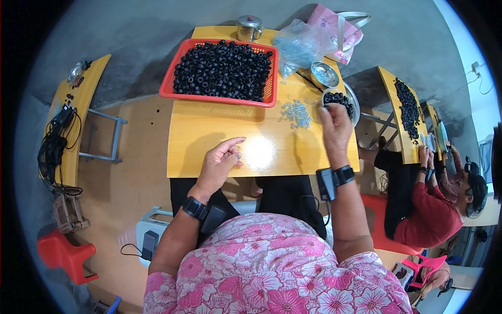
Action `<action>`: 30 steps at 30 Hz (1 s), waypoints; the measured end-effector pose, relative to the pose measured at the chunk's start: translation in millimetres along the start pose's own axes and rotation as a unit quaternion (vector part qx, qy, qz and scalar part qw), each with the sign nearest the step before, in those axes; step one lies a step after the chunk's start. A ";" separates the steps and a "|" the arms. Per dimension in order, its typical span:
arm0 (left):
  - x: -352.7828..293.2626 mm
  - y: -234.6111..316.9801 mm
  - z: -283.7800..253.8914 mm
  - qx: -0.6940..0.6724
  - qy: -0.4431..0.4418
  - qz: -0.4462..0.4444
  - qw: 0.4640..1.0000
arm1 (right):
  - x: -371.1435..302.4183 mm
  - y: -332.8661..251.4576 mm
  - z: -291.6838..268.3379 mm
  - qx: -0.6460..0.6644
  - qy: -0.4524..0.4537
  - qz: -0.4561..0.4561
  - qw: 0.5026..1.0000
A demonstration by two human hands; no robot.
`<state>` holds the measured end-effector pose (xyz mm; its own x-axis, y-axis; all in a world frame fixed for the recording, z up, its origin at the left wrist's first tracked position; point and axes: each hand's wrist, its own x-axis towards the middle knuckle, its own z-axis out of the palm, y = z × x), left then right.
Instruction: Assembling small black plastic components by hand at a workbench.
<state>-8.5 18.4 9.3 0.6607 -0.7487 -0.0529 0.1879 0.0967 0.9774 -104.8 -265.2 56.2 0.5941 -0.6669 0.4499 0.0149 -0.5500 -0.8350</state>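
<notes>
My left hand (218, 163) is just above the near edge of the yellow table (209, 149). Its index finger points right while the others curl in; anything inside them is too small to make out. At the right, my right hand (337, 131) has thumb and fingers pinched together at the near rim of a bowl of black parts (340, 99). What the pinch holds, if anything, is hidden. A loose pile of small clear pieces (296, 113) lies left of that hand. Beyond my left hand, a red plastic basket (217, 99) is heaped with small round black parts (222, 70), some showing holes.
At the back stand a lidded metal cup (249, 28), a clear plastic bag (300, 47) of small pieces, a pink bag (345, 34) and a metal bowl (324, 75). A person in red (429, 209) works at another table to the right. Cables (63, 136) lie on the left table.
</notes>
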 end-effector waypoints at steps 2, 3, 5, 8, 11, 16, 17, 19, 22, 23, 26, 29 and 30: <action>0.1 0.1 -0.3 0.003 0.005 -0.001 1.000 | 18.4 11.1 -22.3 -0.132 0.038 -0.005 0.990; 0.6 -1.3 -0.9 -0.002 0.001 -0.002 1.000 | 25.3 14.6 -31.8 -0.230 0.049 0.010 0.972; 0.2 -1.5 -2.8 -0.005 0.006 -0.003 1.000 | 35.4 6.3 -40.1 -0.348 0.034 0.032 0.936; 3.2 -0.7 0.1 0.012 -0.010 -0.004 1.000 | 39.9 4.9 -43.8 -0.371 0.045 0.044 0.926; 3.6 -0.6 3.5 0.023 -0.018 0.010 1.000 | 38.7 -6.2 -31.5 -0.264 0.023 0.045 0.963; 7.5 6.2 1.6 0.163 -0.010 0.097 0.982 | 30.7 -23.9 22.4 -0.033 -0.064 -0.056 0.996; 8.1 5.1 0.5 0.167 0.001 0.107 0.980 | 30.7 -34.7 33.2 -0.106 -0.092 -0.106 0.984; 7.2 5.5 -1.3 0.163 0.010 0.101 0.981 | 31.8 -56.5 55.0 -0.156 -0.171 -0.107 0.967; 8.4 9.7 -0.8 0.159 0.010 0.092 0.983 | 40.2 -55.6 83.2 -0.163 -0.239 -0.163 0.943; 8.2 10.7 -1.4 0.163 0.010 0.086 0.983 | 44.8 -54.3 92.4 -0.161 -0.240 -0.163 0.943; 9.1 7.3 -3.3 0.126 0.015 0.088 0.988 | 57.4 -47.1 117.1 -0.249 -0.318 -0.255 0.878; 8.2 8.4 -2.6 0.128 0.012 0.075 0.989 | 67.1 -38.7 134.1 -0.314 -0.379 -0.223 0.841; 8.6 8.7 -2.4 0.127 0.013 0.074 0.989 | 68.4 -36.9 136.1 -0.314 -0.380 -0.223 0.841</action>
<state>0.5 14.4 16.8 0.6866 -0.7210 0.0935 -0.0999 0.0338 0.9944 44.7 -222.1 74.7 0.9881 0.0591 0.1419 0.0867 -0.9765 -0.1971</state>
